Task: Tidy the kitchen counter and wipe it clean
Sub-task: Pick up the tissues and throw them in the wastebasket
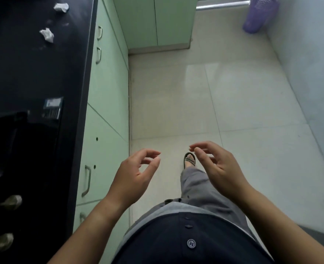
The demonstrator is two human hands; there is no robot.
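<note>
The black kitchen counter (23, 73) runs along the left side. Two crumpled white paper wads lie on it, one at the far end (61, 7) and one a little nearer (47, 34). A dark stove top (14, 141) with silver knobs (11, 201) fills the near part of the counter. My left hand (136, 172) and my right hand (212, 164) hover over the floor in front of my body, away from the counter. Both hold nothing, with fingers loosely curled and apart.
Pale green cabinet doors with metal handles (107, 92) stand below the counter. A purple plastic basket (260, 14) sits in the far right corner by the wall. The tiled floor (233, 101) stretches ahead; my sandalled foot (189, 161) steps forward.
</note>
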